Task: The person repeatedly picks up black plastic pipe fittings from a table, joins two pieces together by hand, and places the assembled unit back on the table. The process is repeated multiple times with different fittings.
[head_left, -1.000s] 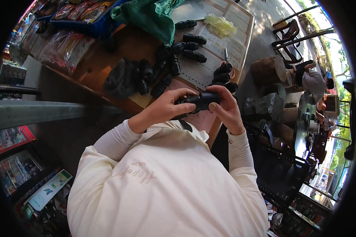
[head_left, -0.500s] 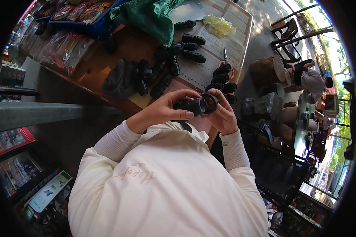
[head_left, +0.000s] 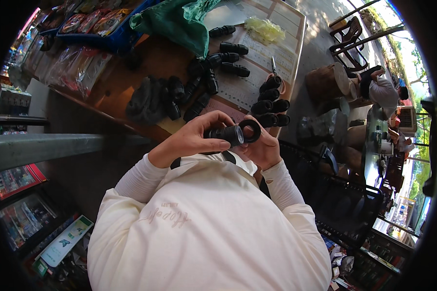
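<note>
Close in front of my chest, my left hand (head_left: 189,139) is wrapped round a black ribbed pipe coupling (head_left: 224,135). Its open end, pale inside, faces right. My right hand (head_left: 268,149) grips a black ring nut (head_left: 257,127) by its edge, right beside that end. The ring's hole shows; whether it touches the coupling I cannot tell. Beyond my hands, several black couplings lie on the table (head_left: 109,89), some piled near a dark grey crumpled cloth (head_left: 145,102). More black fittings (head_left: 262,107) stand grouped at the table's right side, next to scissors (head_left: 274,65).
A green bag (head_left: 179,24) and a crumpled pale yellow plastic bag (head_left: 264,30) lie farther back. At far left sits a blue crate (head_left: 117,42) of packets. A grey metal bar (head_left: 48,150) runs in from the left. To my right is a black chair (head_left: 344,208); a person sits beyond.
Both hands have shifted slightly left with the coupling and ring. My right hand has turned the ring so its hole faces more toward me, and its fingers have drawn in.
</note>
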A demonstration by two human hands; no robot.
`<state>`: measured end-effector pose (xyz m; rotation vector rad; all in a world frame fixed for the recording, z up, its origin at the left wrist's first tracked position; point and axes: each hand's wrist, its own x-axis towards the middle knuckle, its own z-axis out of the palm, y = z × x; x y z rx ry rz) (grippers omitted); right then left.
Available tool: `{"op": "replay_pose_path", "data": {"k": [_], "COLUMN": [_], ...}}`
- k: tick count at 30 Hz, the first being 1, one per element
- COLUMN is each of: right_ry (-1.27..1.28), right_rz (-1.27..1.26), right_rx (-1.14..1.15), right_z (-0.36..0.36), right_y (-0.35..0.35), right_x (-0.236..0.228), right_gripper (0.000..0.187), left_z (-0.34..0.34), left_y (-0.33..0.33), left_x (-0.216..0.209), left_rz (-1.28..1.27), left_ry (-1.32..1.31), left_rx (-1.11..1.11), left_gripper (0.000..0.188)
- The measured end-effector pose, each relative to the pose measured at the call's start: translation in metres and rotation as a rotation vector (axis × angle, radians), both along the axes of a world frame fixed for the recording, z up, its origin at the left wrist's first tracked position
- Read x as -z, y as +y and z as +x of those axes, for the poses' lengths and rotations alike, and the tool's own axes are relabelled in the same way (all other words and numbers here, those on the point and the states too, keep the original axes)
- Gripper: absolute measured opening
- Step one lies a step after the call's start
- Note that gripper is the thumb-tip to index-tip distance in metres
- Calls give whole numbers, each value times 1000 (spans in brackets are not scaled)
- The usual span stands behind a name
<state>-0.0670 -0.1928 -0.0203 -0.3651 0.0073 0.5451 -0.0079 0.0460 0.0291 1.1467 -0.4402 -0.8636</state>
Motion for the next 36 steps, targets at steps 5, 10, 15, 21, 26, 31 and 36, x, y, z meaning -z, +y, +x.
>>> {"op": "replay_pose_path", "data": {"k": [5, 10, 15, 21, 26, 31, 36], "right_ry": [-130, -534, -742, -840, -775, -748, -860], "right_rz": [-343, -969, -1225, -1450, -1371, -1674, -1609], "right_rx": [89, 152, 141, -34, 27, -220, 101], "right_z": [3, 3, 3, 11, 9, 10, 3], "right_y": [-4, -5, -4, -21, -22, -39, -31], "right_x": [-21, -47, -67, -71, -72, -78, -88], "right_gripper": [50, 48, 49, 59, 62, 54, 41], "left_z": [-4, -7, -8, -7, -8, -5, -5], "left_y": [-4, -11, -15, -15, -18, -21, -23], "left_x": [5, -8, -5, 2, 2, 5, 8], "left_rz": [247, 367, 297, 289, 280, 261, 266], "left_ry": [-192, -457, -435, -411, -407, -417, -402], "left_rx": [-56, -130, -162, -124, -114, -104, -89], "left_gripper": [44, 42, 41, 40, 43, 53, 58]}}
